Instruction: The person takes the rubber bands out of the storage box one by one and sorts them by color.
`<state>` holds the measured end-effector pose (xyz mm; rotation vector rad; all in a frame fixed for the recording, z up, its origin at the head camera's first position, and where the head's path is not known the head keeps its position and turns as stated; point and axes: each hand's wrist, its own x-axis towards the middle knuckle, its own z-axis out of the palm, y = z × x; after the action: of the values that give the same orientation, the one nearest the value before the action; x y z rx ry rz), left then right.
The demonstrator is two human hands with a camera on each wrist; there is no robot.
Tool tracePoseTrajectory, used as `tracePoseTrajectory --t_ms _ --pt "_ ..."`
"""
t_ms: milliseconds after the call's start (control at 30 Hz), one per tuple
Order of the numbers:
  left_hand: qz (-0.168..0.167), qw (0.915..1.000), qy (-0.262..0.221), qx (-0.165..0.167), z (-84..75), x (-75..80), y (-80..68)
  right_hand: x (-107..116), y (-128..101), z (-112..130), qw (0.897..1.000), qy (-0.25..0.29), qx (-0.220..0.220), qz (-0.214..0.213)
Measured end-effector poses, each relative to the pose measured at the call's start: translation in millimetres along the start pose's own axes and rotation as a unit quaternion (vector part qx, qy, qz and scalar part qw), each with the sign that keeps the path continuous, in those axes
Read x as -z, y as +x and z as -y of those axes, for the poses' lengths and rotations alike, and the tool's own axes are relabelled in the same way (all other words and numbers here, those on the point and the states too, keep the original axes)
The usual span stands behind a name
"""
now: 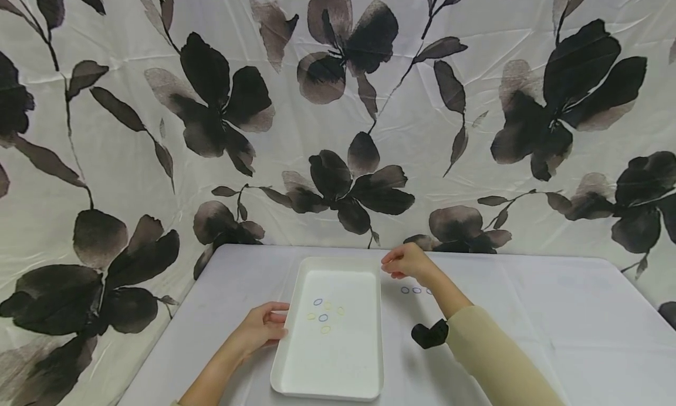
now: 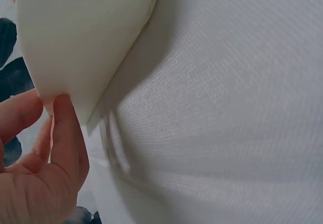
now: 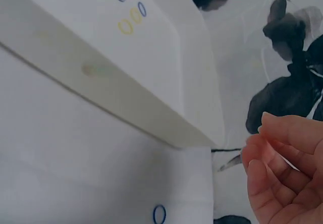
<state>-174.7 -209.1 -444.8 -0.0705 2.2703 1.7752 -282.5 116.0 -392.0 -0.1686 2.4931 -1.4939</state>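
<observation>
White tray [image 1: 364, 335] on table [image 1: 554, 324], centre; blue and yellow rings [image 1: 323, 317] inside, toward far end. Left hand [image 1: 261, 330] grips tray's left rim, fingers curled over edge. Right hand [image 1: 406, 261] hovers near tray's far right corner, fingers loosely curled, holding nothing visible. Blue rings [image 1: 417, 290] in row on table just below it.

The right hand [image 1: 406, 261] hides part of the blue rings [image 1: 411, 290] on the table; its fingertip contents are too small to tell.

Light: bright, even, soft.
Shadows: faint beside the white rectangular plastic tray [image 1: 296, 335].
Focus: head view sharp; wrist views blurred close up.
Edges: bowed by wide lens.
</observation>
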Motion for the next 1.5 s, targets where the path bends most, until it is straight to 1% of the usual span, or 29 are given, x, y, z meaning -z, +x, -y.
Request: tracePoseTrajectory --t_ms 200,400,500,700,867,1000,1233,1500 --pt "0.010 0.9998 -0.017 0.007 0.5 2.8 -2.1 -14.8 2.4 8.2 1.000 -0.005 0.001 0.004" --pt "0.019 0.9996 -0.020 0.004 -0.8 2.8 -0.5 -32.6 3.5 7.3 0.999 0.025 0.006 0.019" --pt "0.014 0.9997 -0.018 0.005 -1.8 2.0 0.7 -42.2 3.8 7.6 0.999 0.039 0.005 0.022" --pt "-0.004 0.9999 -0.010 0.010 -1.4 0.7 1.4 -59.6 4.8 8.5 0.999 0.042 0.004 0.027" --pt "-0.005 0.9998 -0.009 0.015 0.7 1.0 2.5 -71.6 4.7 6.6 0.999 0.041 0.005 0.035" --pt "0.000 0.9999 -0.009 0.012 0.6 0.8 3.3 -79.1 3.2 5.4 0.998 0.042 0.011 0.041" --pt "0.011 0.9998 -0.015 0.004 -0.4 1.9 1.8 -90.1 0.2 3.4 0.997 0.045 0.034 0.057" --pt "0.005 0.9998 -0.013 0.012 -0.6 2.2 3.4 -96.0 0.1 -3.9 0.998 0.010 0.022 0.052"
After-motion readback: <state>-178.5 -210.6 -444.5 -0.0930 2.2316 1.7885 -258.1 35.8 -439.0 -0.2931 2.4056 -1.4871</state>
